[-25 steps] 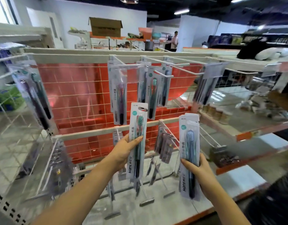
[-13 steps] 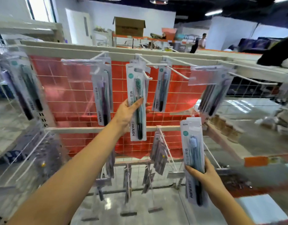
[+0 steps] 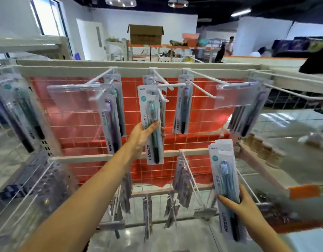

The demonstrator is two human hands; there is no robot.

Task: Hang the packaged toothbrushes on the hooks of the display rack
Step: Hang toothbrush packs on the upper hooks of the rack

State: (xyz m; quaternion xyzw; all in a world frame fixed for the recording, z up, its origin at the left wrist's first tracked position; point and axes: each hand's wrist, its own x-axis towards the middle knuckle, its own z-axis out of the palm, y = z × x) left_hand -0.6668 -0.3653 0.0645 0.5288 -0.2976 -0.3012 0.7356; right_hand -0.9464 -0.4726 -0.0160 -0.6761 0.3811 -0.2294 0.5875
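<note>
The left hand [image 3: 142,136] is gripping a white-carded toothbrush pack with a green-bristled brush [image 3: 151,124], thumb across its front, and is holding it upright against the white wire hook [image 3: 172,85] near the middle of the top rail of the wire-grid display rack [image 3: 175,72]. The right hand [image 3: 243,205] is closing its fingers around a small stack of packs with a blue-bristled brush [image 3: 224,180], below the rack's right edge.

Red grid backing [image 3: 202,124]; white hooks [image 3: 170,85]; green-bristled toothbrush pack [image 3: 151,113].
</note>
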